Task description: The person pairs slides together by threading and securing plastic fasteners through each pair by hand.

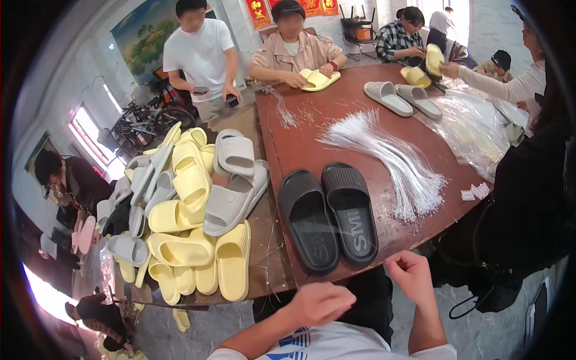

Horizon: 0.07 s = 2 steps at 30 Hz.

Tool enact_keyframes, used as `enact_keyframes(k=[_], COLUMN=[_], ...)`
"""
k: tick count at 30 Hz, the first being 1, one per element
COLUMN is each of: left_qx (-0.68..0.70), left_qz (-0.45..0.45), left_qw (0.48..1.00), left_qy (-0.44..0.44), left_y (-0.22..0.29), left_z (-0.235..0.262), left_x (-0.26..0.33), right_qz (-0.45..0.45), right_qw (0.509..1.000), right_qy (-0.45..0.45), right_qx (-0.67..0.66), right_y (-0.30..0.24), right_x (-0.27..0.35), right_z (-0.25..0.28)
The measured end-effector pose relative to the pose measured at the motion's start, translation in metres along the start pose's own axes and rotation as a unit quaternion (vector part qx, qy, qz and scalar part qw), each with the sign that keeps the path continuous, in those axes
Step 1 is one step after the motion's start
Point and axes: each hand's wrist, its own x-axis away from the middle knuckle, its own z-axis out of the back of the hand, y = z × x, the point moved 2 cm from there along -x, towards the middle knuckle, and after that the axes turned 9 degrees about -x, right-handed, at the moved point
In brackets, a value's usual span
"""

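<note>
A pair of black slide sandals [329,217] lies side by side on the reddish-brown table, toes away from me, close to the near edge. A faint see-through strip crosses their footbeds. Just below the left sandal's heel, my left hand [323,303] is closed in front of my body, fingers curled in. To the right of the pair, at the table's edge, my right hand [410,275] is closed with thumb and finger pressed together. Whatever either hand may hold is too thin or hidden to make out. A bundle of thin white plastic ties [390,159] fans out beyond the sandals.
Yellow slides [183,249] and grey slides [231,201] are heaped at the left. A grey pair [403,99], clear plastic bags [465,126] and small white tags [475,192] lie farther off. Co-workers surround the table; one handles a yellow slide [319,80].
</note>
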Motion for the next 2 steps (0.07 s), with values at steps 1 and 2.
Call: enact_keyframes(k=[1,2], left_qx=[-0.027,-0.057], left_qz=[0.013,0.034], left_qw=[0.998,0.997], left_qy=[0.052,0.03], left_y=[-0.0074,-0.0157], left_z=[0.01,0.0198], left_x=[0.0032,0.008], right_qz=[0.008,0.011], right_qw=[0.999,0.996], right_qy=[0.01,0.019], right_qx=[0.04,0.081], right_y=[0.0037,0.0092], right_x=[0.0045,0.0098], right_z=[0.0036,0.0078])
